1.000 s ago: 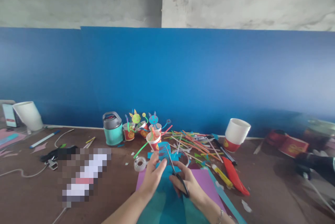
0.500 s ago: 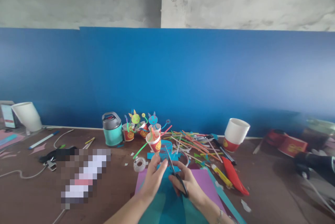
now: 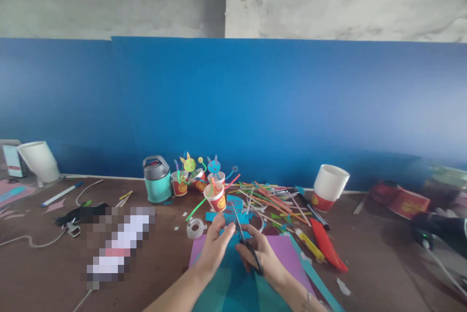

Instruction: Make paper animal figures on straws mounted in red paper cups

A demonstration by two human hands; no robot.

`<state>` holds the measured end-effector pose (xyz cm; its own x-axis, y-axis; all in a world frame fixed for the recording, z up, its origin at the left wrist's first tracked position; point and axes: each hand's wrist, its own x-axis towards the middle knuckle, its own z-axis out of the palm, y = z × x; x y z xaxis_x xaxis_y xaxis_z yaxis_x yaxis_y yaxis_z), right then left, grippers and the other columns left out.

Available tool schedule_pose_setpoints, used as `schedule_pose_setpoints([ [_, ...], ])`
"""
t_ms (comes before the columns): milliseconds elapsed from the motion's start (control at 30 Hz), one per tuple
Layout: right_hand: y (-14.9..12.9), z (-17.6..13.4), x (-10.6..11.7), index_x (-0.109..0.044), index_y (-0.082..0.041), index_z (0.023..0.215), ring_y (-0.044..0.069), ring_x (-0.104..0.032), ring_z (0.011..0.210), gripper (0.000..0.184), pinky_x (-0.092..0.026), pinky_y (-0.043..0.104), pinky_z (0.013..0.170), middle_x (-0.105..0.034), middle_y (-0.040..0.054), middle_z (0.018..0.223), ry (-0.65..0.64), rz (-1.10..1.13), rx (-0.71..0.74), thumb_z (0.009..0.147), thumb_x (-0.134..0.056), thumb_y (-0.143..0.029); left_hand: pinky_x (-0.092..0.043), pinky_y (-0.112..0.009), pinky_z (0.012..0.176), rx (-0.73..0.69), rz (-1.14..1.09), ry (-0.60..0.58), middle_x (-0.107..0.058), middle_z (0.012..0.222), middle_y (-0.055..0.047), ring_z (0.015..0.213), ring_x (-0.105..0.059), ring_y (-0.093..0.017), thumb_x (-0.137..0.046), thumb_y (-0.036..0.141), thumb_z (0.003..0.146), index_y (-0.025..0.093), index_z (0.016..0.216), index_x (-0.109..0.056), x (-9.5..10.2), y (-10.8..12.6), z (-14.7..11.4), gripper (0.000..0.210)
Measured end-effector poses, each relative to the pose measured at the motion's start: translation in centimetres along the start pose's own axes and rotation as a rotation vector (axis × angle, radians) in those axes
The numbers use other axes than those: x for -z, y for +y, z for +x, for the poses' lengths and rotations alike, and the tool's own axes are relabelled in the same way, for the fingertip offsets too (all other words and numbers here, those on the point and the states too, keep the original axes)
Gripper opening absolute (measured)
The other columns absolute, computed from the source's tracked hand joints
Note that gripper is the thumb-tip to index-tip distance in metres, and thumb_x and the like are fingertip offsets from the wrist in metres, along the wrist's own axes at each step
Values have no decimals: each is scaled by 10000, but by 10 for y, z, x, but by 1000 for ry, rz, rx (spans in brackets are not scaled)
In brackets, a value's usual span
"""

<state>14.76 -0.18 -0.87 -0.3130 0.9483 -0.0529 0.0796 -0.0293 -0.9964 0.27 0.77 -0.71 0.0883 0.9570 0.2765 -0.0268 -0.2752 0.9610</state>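
Note:
My left hand pinches a piece of blue paper with drawn lines on it. In my right hand is a pair of scissors with dark handles, the fingers wrapped through and round them. The blades point up and away, against the blue paper beside my left fingertips. How far they have cut in, I cannot tell. Beneath both hands lie teal paper sheets on top of purple paper. Just beyond my left hand stands a red and white paper cup with straws in it.
A clear tape roll lies left of my hands. Loose straws, a yellow tube and a red pouch-like object lie to the right. Stacked paper cups and a teal flask stand near the blue partition.
Very little differs. The drawn blue paper sits at a slightly different angle by the scissor blades, while both hands keep nearly the same place.

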Motion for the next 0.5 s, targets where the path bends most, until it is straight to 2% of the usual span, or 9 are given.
schedule_pose_setpoints([
  [100, -2, 0, 0, -505, -103, 1149, 71, -400, 349, 592, -281, 185, 377, -493, -98, 408, 15, -7, -11, 688, -689, -425, -366, -365, 1021, 17, 10, 15, -631, 1144, -57, 1138, -502, -261, -552, 413, 818, 220, 957, -693, 0, 2, 0, 276],
  [333, -4, 0, -1, -503, -99, 1141, 70, -379, 331, 574, -273, 183, 362, -488, -101, 392, 11, -8, -13, 691, -670, -414, -435, -345, 940, 108, -13, 81, -662, 1069, -39, 1037, -563, -245, -566, 461, 808, 225, 992, -656, 0, -7, -1, 313],
  [500, -2, -1, -1, -496, -100, 1143, 72, -389, 336, 588, -277, 175, 362, -497, -98, 395, 21, 7, -21, 687, -687, -418, -436, -335, 939, 93, 17, 84, -679, 1051, -37, 1039, -576, -242, -547, 473, 821, 223, 970, -656, 1, -10, -1, 310],
])
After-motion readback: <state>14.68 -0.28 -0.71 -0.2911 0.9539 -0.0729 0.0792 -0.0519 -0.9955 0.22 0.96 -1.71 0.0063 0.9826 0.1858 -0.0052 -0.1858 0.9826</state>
